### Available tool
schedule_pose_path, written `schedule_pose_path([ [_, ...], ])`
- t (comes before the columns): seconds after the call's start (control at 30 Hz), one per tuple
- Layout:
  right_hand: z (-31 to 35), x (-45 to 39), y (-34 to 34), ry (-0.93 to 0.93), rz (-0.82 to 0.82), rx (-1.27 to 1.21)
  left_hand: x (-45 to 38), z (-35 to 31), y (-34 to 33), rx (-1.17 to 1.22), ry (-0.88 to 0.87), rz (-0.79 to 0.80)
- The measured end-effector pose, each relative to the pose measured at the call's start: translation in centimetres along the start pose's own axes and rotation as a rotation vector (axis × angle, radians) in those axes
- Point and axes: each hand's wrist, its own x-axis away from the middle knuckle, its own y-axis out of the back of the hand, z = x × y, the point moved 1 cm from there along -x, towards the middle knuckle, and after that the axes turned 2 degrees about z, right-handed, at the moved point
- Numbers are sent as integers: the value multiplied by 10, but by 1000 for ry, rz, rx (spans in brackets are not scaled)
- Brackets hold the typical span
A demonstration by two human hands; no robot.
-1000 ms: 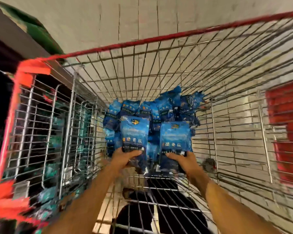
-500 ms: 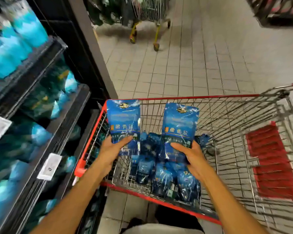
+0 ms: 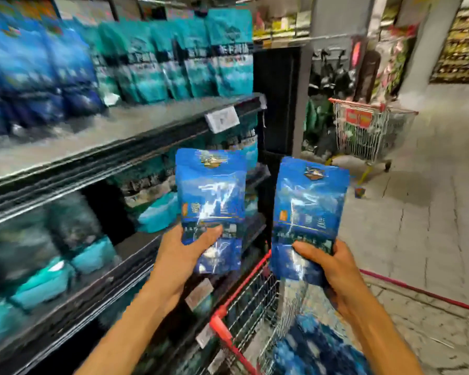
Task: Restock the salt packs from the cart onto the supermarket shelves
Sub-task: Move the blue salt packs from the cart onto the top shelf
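Carry step, cart to shelf: my left hand [image 3: 184, 255] grips the lower part of one blue salt pack [image 3: 211, 201], thumb across its front, and my right hand [image 3: 333, 266] grips a second blue salt pack [image 3: 309, 212] likewise, both upright above the red-rimmed cart [image 3: 241, 301], beside the shelving. More blue packs [image 3: 317, 347] lie in the cart. Next, I judge, swing left and stand both on the bare shelf board [image 3: 114, 128] before the blue packs [image 3: 38, 74] there, bases down, fronts outward.

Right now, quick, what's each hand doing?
Left hand: grips the left salt pack by its lower end.
Right hand: grips the right salt pack by its lower end.
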Motion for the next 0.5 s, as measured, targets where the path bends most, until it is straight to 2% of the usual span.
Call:
schedule_pose_path([
  [0.3,61,-39,-153,194,460,-8,39,-97,101,-86,-232,-370],
  [0.43,82,-37,-222,222,670,-63,63,-132,143,-164,-265,-564],
  [0.5,91,-32,-254,230,753,-75,76,-147,161,-160,-258,-607],
])
